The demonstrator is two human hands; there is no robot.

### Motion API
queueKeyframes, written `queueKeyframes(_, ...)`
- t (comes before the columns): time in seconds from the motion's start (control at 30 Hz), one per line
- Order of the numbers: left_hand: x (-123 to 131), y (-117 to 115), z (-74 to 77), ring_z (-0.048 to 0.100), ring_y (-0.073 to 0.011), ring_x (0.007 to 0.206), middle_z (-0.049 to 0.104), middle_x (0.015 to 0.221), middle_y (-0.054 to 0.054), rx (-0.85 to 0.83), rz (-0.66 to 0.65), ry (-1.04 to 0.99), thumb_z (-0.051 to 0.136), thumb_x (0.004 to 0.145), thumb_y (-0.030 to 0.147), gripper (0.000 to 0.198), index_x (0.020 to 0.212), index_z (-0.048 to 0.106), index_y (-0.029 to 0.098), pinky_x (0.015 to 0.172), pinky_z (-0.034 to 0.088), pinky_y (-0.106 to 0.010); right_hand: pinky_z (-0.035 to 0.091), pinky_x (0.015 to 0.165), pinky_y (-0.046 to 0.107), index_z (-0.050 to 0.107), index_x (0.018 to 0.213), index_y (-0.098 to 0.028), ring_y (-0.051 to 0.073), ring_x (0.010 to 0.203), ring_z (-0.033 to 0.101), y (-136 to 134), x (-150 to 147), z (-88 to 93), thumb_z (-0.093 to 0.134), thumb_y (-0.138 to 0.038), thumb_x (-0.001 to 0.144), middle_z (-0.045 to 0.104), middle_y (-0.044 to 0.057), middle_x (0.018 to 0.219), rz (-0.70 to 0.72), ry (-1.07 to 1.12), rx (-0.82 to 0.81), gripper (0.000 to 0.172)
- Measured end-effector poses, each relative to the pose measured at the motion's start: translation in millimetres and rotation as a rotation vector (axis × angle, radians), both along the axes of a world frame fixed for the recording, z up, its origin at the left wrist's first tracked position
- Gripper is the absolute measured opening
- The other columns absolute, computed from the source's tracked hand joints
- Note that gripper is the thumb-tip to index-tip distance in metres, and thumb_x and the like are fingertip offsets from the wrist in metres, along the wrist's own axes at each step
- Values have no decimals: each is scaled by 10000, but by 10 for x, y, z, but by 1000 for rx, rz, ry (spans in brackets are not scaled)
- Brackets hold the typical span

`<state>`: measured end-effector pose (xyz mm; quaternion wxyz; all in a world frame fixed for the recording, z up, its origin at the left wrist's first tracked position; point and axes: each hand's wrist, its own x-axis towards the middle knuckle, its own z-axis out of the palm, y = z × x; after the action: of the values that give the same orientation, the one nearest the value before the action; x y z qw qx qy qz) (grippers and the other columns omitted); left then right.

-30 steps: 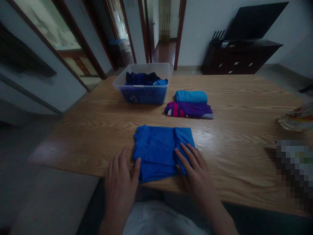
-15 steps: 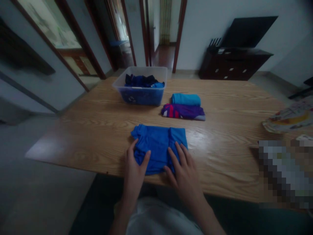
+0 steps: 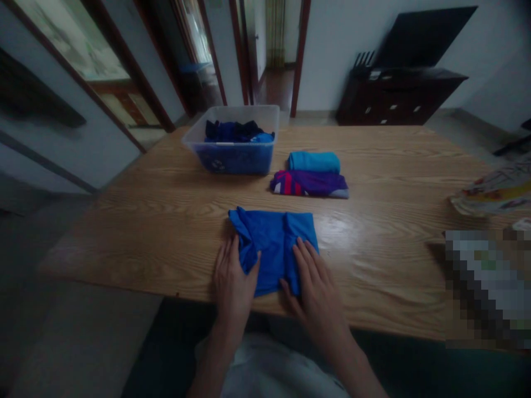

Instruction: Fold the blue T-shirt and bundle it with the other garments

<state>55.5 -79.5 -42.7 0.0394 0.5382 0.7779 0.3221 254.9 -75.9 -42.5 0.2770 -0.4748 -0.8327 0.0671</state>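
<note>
A folded blue cloth (image 3: 271,243) lies on the wooden table (image 3: 394,182) near its front edge. My left hand (image 3: 233,282) rests at the cloth's left side, thumb and fingers pinching a fold of its edge. My right hand (image 3: 315,282) lies on the cloth's lower right part, fingers stretched out flat and pressing it down. Farther back lie a rolled teal cloth (image 3: 314,161) and a folded purple and red cloth (image 3: 309,184).
A clear plastic bin (image 3: 232,145) with several dark blue clothes stands at the back left of the table. Colourful packaging (image 3: 493,193) lies at the right edge. A dark cabinet (image 3: 398,91) stands against the far wall; doorways open behind.
My left hand moved from beside the cloth onto its left edge and gathered a fold inward. The cloth has become narrower. My right hand stayed flat on it.
</note>
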Motion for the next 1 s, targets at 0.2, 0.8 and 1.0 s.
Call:
queueKeyframes(0.2,-169,-8,54,807,-366,928,828,1108,-157,-106,130,-91,519,1075,454,441,1400,722,235,839,647,-511,423,1265,630,92,1762,-206,334,1669,194,-6,62,3,449,-129,997,249,101,1789,53,-28,-52,848)
queueKeyframes(0.8,-453,473,847,461,-209,1554,499,1678,-43,-233,-883,30,356,1144,324,504,1640,443,297,1313,366,-448,155,1353,654,523,1573,-139,377,1609,327,98,28,280,533,-556,1081,524,145,1642,56,-182,9,645)
queueKeyframes(1.0,-672,1503,618,472,-285,1524,548,1615,-88,-265,-1362,-71,780,953,404,652,1560,560,315,1298,333,-453,228,1347,594,543,1524,-56,347,1424,551,174,-181,398,568,-363,1079,637,204,1490,61,-188,51,541)
